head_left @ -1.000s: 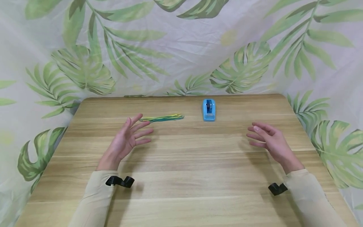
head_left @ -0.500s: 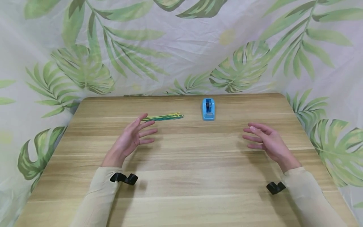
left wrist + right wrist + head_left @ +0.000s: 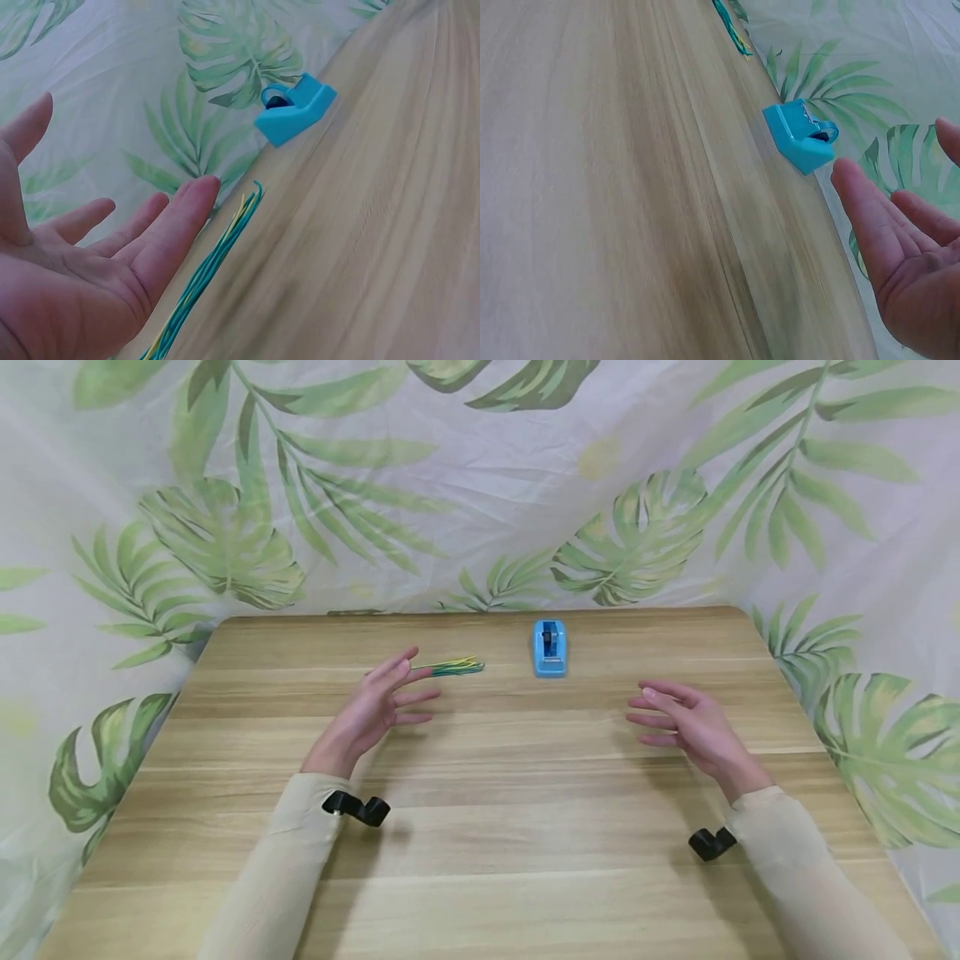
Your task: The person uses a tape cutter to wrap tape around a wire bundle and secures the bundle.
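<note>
My left hand [image 3: 372,706] hovers over the table with fingers spread and nothing in it. It overlaps the left part of a bundle of thin green and yellow wires [image 3: 459,667] in the head view. More of the wires [image 3: 206,279] shows in the left wrist view, lying loosely together on the wood. A blue tape dispenser [image 3: 550,648] stands near the back edge, right of the wires. My right hand [image 3: 697,731], also holding nothing, is to the right and nearer than the dispenser, fingers extended. In the right wrist view the tape dispenser [image 3: 801,136] appears just beyond the fingertips.
The wood-grain table [image 3: 510,843] reaches back to a pale curtain [image 3: 480,485] with green leaf prints, which also hangs along both sides. A black camera mount sits on each sleeved wrist, the left mount [image 3: 357,807] and the right mount [image 3: 712,843].
My left hand has moved right and slightly forward, now covering more of the wires. My right hand has shifted a little left. The wires and tape dispenser lie where they were.
</note>
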Available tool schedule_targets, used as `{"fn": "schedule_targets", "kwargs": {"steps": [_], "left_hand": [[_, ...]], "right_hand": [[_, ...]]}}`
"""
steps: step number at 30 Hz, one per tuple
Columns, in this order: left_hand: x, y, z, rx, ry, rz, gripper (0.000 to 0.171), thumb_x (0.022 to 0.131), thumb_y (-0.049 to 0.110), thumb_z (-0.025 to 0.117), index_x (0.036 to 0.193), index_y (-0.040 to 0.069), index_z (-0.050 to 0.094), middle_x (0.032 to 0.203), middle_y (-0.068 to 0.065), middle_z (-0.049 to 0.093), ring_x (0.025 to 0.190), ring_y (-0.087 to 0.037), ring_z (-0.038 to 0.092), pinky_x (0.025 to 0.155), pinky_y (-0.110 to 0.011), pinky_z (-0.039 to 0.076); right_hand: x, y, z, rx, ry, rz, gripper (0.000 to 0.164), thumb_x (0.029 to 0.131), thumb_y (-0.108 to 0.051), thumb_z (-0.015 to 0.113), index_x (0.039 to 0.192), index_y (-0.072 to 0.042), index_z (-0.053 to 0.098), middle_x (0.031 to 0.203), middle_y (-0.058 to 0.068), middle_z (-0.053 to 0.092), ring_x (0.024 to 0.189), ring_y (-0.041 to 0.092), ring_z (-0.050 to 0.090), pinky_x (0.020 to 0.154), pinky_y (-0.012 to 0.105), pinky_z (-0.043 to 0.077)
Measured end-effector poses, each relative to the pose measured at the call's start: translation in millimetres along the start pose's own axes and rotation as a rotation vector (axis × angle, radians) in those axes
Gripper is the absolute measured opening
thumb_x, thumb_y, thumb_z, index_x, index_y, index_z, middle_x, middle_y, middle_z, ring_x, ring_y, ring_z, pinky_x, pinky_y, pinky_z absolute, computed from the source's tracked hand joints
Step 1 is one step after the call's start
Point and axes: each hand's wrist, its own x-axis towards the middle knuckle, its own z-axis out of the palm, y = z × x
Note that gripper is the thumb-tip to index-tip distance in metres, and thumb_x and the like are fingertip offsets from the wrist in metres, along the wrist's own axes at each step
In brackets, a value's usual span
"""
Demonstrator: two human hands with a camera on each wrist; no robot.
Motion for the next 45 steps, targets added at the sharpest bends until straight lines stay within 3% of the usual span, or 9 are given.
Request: {"fn": "schedule_targets", "kwargs": {"steps": [7,15,21,32,45], "left_hand": [[20.6,1.3,9.0,-0.002,0.019,-0.026,0.068,0.104,0.036,0.056,0.161,0.020,0.022,0.159,-0.023,0.029,0.136,-0.047,0.041,0.104,-0.064,0.038],[46.5,-3.6,26.6,-0.021,0.047,-0.051,0.063,0.105,0.026,0.057,0.160,0.021,0.027,0.157,-0.023,0.034,0.132,-0.043,0.048,0.105,-0.064,0.038],[65.3,-10.2,41.6,0.004,0.036,-0.049,0.065,0.101,0.027,0.064,0.158,0.023,0.032,0.155,-0.022,0.037,0.132,-0.043,0.049,0.102,-0.064,0.041],[94.7,-15.5,62.0,0.134,0.013,-0.060,0.072,0.097,0.028,0.070,0.158,0.023,0.032,0.151,-0.016,0.045,0.127,-0.043,0.053,0.095,-0.056,0.051],[125.1,-30.3,85.4,0.136,0.059,-0.080,0.075,0.096,0.026,0.071,0.159,0.019,0.031,0.145,-0.017,0.053,0.127,-0.042,0.054,0.091,-0.052,0.054]], "right_hand": [[13.3,1.1,10.6,-0.048,-0.005,0.011,0.057,0.100,-0.030,0.066,0.145,-0.002,0.046,0.134,0.025,0.059,0.109,0.027,0.069,0.085,0.044,0.057],[23.4,0.5,18.1,-0.071,-0.013,0.013,0.065,0.101,-0.031,0.064,0.149,0.005,0.038,0.137,0.030,0.055,0.114,0.031,0.066,0.085,0.044,0.057],[33.8,0.4,24.1,-0.091,-0.020,0.031,0.068,0.101,-0.033,0.064,0.151,0.004,0.036,0.139,0.030,0.053,0.117,0.034,0.063,0.088,0.044,0.056],[51.8,-0.5,41.7,-0.067,-0.033,0.048,0.066,0.102,-0.031,0.063,0.151,0.002,0.037,0.140,0.032,0.052,0.123,0.043,0.056,0.095,0.052,0.051],[72.6,-0.7,49.0,-0.047,-0.020,0.076,0.063,0.103,-0.030,0.061,0.152,0.000,0.037,0.139,0.030,0.054,0.121,0.040,0.059,0.090,0.046,0.055]]}}
